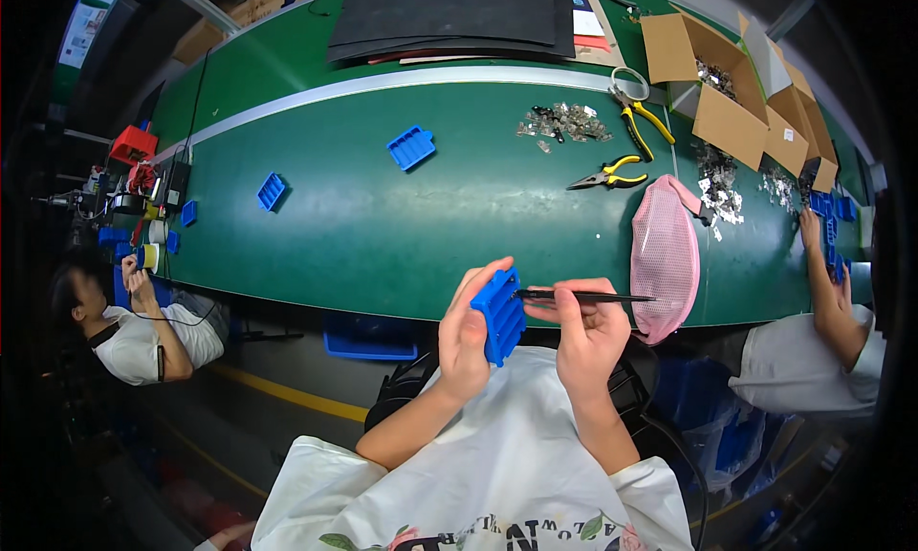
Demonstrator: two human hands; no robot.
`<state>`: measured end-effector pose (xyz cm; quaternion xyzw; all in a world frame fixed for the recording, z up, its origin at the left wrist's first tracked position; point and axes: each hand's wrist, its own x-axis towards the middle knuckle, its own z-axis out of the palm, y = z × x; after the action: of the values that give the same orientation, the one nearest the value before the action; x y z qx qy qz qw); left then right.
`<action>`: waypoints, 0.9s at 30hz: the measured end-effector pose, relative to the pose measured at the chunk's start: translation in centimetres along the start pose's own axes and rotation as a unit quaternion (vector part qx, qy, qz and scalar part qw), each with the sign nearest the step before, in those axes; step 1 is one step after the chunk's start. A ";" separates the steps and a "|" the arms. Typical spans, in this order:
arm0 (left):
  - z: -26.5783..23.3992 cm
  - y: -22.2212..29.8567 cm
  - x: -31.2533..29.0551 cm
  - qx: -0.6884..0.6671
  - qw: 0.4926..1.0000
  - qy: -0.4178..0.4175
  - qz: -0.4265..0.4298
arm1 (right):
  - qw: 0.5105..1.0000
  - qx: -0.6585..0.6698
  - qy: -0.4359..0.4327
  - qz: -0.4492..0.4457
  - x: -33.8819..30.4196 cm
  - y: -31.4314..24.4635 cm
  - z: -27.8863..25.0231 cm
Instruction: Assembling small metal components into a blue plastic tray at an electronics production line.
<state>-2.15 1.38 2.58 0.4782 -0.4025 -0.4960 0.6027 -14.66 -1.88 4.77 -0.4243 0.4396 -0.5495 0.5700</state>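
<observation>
Tilted up near the table's front edge, a blue plastic battery holder [500,324] with several long slots is gripped in my left hand [463,344], thumb on the near side and fingers along the back. My right hand [591,336] pinches a slim black tool, apparently tweezers [612,297], between thumb and fingers. Its tip reaches the upper slot of the holder, where a small part may sit, too small to make out. On the green table [354,236] beyond my hands lie two more blue holders, one [411,148] farther back and another [272,192] to the left.
Right of my hands lies a pink mesh pouch [664,264]. Behind it are yellow-black long-nose pliers [612,173], another pair of pliers [636,121] and heaped metal clips [569,123]. Cardboard boxes [727,126] stand far right. Co-workers sit at left [158,336] and right [813,350].
</observation>
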 end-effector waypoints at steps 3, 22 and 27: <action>0.1 -0.1 -0.1 0.032 0.999 0.004 0.024 | 0.995 -0.097 -0.017 -0.024 -0.4 -0.1 0.0; -0.4 -0.9 -1.0 -0.011 0.999 0.040 -0.033 | 0.999 0.016 0.032 -0.005 -0.6 1.7 0.3; -0.4 -1.4 -1.7 -0.036 0.998 0.043 -0.026 | 0.999 -0.005 0.043 -0.024 0.0 2.5 0.6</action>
<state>-2.36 3.08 1.13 0.4880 -0.3454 -0.5046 0.6229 -13.50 -1.80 2.51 -0.4135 0.4565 -0.5781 0.5352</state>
